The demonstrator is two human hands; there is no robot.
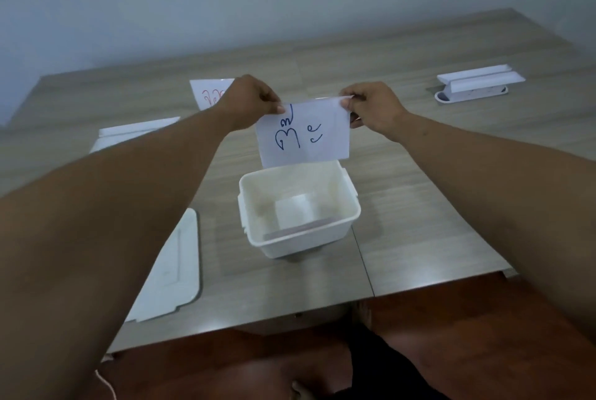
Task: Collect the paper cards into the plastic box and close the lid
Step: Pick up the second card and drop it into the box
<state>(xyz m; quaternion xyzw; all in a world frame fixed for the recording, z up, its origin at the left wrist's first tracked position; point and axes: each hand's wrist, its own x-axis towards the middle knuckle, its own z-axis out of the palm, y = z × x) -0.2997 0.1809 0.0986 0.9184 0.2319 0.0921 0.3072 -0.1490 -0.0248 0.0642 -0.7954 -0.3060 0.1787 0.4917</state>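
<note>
A white paper card (304,133) with blue handwriting hangs upright above the far rim of the open white plastic box (351,209). My left hand (250,101) pinches its top left corner and my right hand (371,107) pinches its top right corner. Inside the box a white card (293,211) lies on the bottom. The box's white lid (175,265) rests flat on the table to the left, partly under my left forearm. Another card with red writing (206,93) lies farther back, and a further white card (135,131) sits at the left.
The box stands on a grey wood-grain table (419,206) near its front edge. A white holder over a cable slot (474,83) sits at the back right. A pale wall runs behind the table. My legs show below the table edge.
</note>
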